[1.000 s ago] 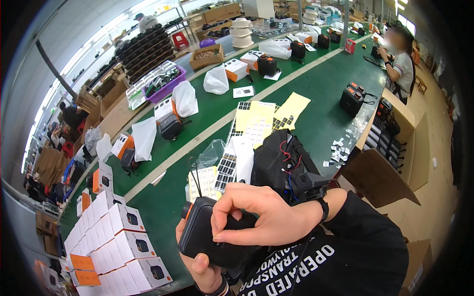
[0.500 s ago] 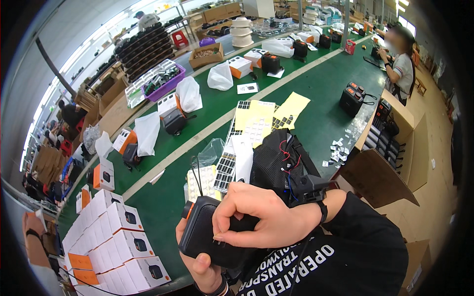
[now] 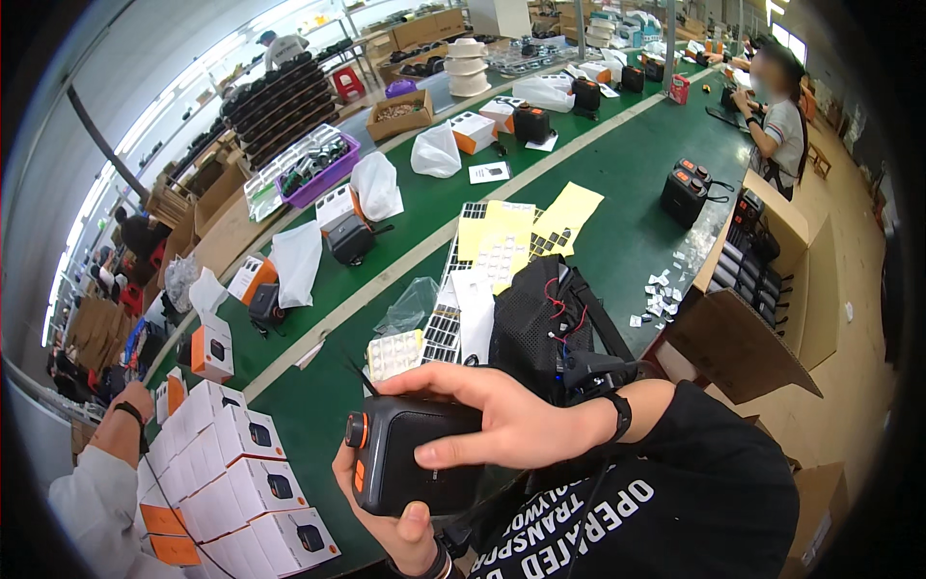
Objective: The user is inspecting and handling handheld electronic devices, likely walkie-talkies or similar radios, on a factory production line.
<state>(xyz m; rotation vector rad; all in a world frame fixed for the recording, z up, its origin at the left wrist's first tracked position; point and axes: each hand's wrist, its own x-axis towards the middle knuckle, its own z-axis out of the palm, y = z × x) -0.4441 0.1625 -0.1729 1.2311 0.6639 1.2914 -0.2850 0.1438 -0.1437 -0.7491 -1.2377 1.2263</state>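
My left hand (image 3: 415, 538) is wrapped round the lower left side of a black box-shaped portable speaker (image 3: 410, 473), its thumb on the near edge. The speaker has an orange-ringed knob and orange buttons on its left end, with a thin strap behind. Across its top and right side lies my right hand (image 3: 516, 420), thumb on the dark front panel and fingers along the far edge. Just beyond, sheets of small stickers (image 3: 395, 352) and a yellow backing sheet (image 3: 497, 236) lie on the green table. A black mesh bag (image 3: 531, 323) with red and blue wires sits beside my right wrist.
White-and-orange product boxes (image 3: 260, 482) are stacked at the near left, where another person's arm (image 3: 101, 473) reaches in. An open carton (image 3: 738, 338) of speakers stands at the right, near two speakers (image 3: 687, 193) and scattered white slips (image 3: 661, 299). Another person (image 3: 781, 116) sits beyond.
My right hand has gone from a pinch at the speaker's front to a spread grip over it. The speaker has turned, showing its orange buttons. The other person's arm has moved in toward the boxes.
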